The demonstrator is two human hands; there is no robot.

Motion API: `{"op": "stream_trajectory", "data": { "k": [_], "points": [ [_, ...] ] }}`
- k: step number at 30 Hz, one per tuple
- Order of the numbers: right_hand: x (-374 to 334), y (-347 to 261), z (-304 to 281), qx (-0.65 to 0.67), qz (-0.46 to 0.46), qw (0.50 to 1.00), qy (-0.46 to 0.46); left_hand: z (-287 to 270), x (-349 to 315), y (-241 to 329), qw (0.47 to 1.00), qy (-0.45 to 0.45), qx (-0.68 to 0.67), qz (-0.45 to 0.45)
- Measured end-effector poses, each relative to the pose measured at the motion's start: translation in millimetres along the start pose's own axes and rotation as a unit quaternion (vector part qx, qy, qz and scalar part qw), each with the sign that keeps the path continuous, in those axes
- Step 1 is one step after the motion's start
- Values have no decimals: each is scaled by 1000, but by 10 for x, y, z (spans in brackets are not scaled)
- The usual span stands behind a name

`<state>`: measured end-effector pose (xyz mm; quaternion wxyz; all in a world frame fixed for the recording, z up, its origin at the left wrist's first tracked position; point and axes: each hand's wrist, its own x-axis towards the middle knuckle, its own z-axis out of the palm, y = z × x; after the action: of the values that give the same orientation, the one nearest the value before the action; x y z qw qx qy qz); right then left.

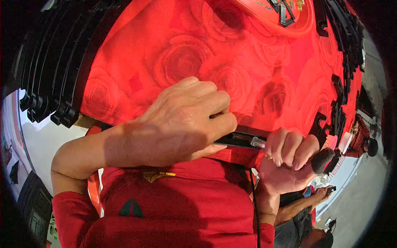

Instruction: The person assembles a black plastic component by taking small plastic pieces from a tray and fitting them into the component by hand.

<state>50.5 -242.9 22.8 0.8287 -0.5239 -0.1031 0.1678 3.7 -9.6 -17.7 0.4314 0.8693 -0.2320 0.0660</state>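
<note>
Head view: here's the left hand (186, 120) clasping a black strip (240, 139) by the near edge of the red tablecloth (142, 53); the right hand (289, 165) curls beside a clear tube (259, 143), its grip impossible to tell.

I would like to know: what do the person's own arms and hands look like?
Red sleeves leave the forearms bare. The left hand wears no visible glove or ring; the right hand has a dark cover on its thumb tip.
</note>
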Motion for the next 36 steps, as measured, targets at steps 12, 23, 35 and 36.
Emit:
{"op": "stream_trajectory", "data": {
  "k": [12, 23, 35, 36],
  "points": [
    [10, -14, -104, 47, 19, 992, -114, -83, 5, 73, 1000, -12, -10, -16],
    [-7, 2, 5, 30, 32, 994, -101, -107, -36, 51, 1000, -9, -11, 2],
    [133, 27, 239, 0, 1, 986, -165, -91, -30, 46, 999, 0, -33, -1],
    [138, 6, 239, -9, 15, 986, -168, -93, -26, 46, 999, -1, -34, -3]
  ]
}}
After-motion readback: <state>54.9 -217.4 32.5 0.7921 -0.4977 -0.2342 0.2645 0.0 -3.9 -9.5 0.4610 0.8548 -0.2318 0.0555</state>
